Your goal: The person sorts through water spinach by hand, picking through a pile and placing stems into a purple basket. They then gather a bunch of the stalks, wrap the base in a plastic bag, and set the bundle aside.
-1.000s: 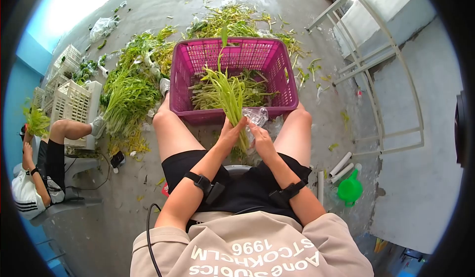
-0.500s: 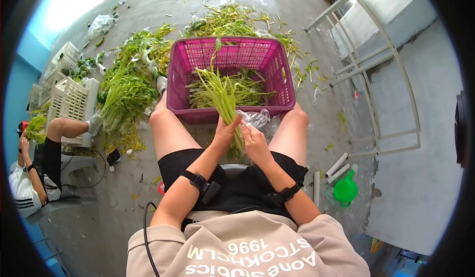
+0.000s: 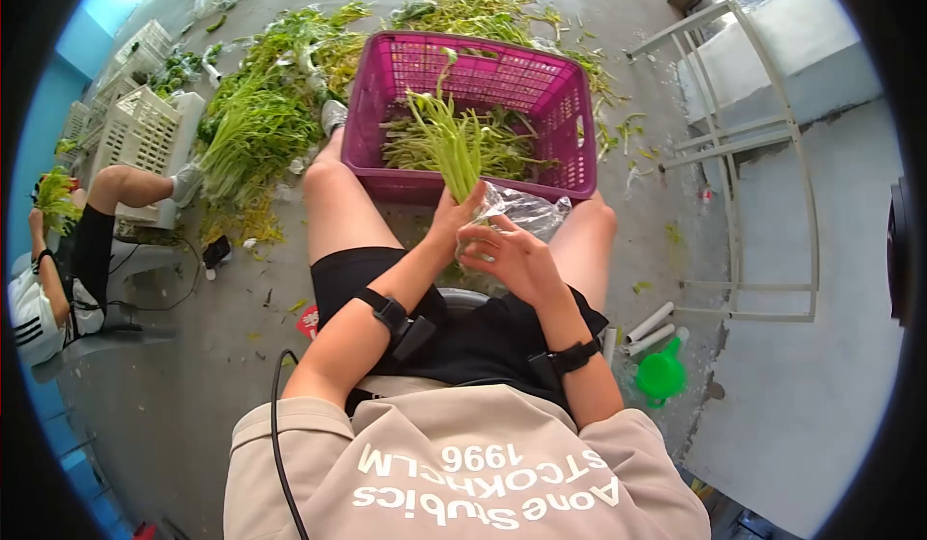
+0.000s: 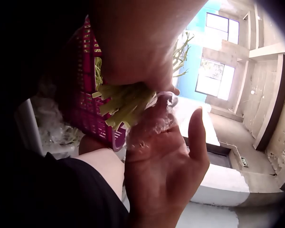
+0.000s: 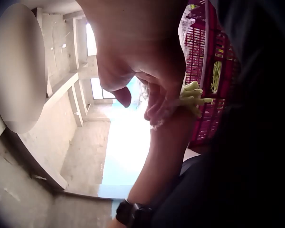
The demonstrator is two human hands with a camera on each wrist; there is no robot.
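One stem bunch (image 3: 454,149) gripped by left hand (image 3: 452,226), right hand (image 3: 512,255) beside it clutching plastic bag (image 3: 526,210)

The stalks (image 3: 452,149) are a bunch of long, pale green stems with leafy tips. They stand upright over the lap and fan out above the near wall of the basket (image 3: 406,189). The left hand (image 3: 452,223) grips them near the cut ends. The bag (image 3: 529,210), clear crumpled plastic, lies against the bunch's lower end, in the fingers of the right hand (image 3: 512,255).
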